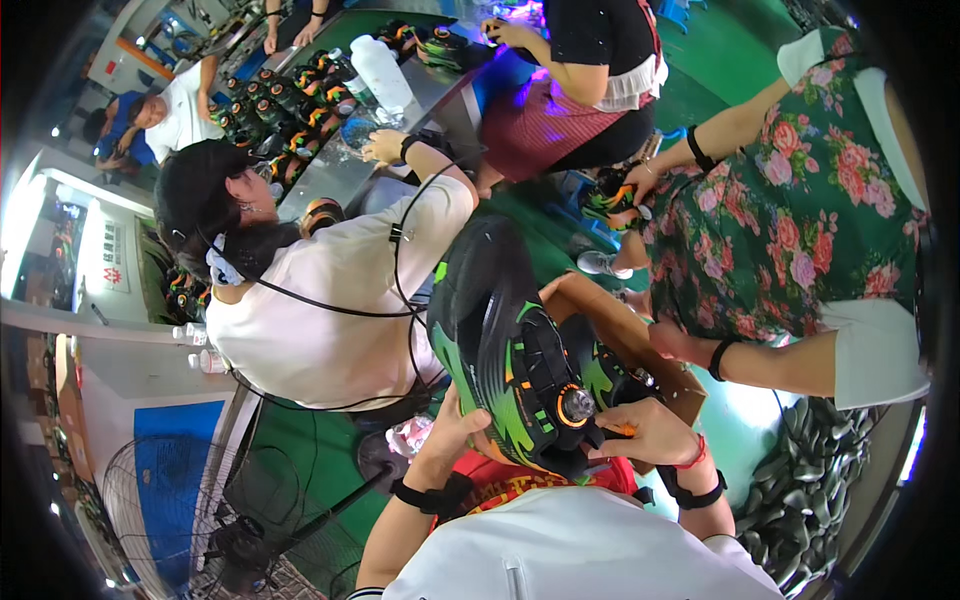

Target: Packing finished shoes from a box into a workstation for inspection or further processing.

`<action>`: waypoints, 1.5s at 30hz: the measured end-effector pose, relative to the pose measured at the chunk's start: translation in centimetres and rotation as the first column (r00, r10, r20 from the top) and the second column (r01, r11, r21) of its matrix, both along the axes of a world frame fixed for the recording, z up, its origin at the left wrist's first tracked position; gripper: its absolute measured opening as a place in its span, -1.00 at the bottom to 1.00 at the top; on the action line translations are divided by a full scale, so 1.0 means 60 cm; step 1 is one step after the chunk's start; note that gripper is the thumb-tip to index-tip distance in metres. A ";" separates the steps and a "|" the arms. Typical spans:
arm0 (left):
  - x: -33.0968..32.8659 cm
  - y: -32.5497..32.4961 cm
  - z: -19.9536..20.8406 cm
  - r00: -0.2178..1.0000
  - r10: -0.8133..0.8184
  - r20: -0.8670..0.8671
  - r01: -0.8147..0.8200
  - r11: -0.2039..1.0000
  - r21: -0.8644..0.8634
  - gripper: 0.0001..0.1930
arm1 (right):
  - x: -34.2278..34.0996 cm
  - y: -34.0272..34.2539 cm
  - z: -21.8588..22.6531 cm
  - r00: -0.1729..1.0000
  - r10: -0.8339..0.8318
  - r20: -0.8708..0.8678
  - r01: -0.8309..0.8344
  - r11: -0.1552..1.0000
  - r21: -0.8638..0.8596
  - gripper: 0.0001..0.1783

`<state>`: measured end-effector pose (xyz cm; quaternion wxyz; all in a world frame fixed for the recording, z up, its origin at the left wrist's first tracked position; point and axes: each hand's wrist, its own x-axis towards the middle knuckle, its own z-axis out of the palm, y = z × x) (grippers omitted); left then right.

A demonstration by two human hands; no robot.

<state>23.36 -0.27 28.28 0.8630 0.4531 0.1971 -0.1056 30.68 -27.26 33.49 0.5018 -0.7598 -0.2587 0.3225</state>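
Note:
I hold a black skate boot (510, 340) with green and orange markings up in front of me. My left hand (452, 432) grips its underside from the left. My right hand (648, 430) pinches the boot's right side, close to a round metal dial (577, 404) ringed in orange. Both wrists wear black bands, and a red cord circles the right one.
A person in a white shirt (330, 300) sits close on the left at a metal table (335, 170) lined with more boots. A person in a floral dress (800, 220) stands at right. Dark parts (800, 480) lie heaped at lower right; a fan (200, 520) stands lower left.

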 end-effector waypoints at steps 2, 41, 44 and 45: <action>0.003 0.010 -0.003 1.000 -0.011 0.016 0.009 0.994 0.108 -0.02 | -0.002 0.002 -0.006 1.000 -0.004 0.001 0.004 1.000 -0.012 -0.69; -0.056 0.237 0.128 0.509 -0.853 -0.112 0.857 0.515 -0.026 -0.07 | -0.011 0.047 0.122 0.985 0.170 0.032 -0.172 0.983 0.071 -0.74; -0.046 0.218 0.147 0.506 -0.854 -0.120 0.856 0.514 -0.052 -0.07 | -0.009 0.048 0.113 0.979 0.181 0.098 -0.189 0.979 0.077 -0.75; -0.045 0.218 0.147 0.506 -0.854 -0.120 0.856 0.515 -0.054 -0.07 | -0.008 0.049 0.112 0.975 0.186 0.118 -0.196 0.978 0.077 -0.75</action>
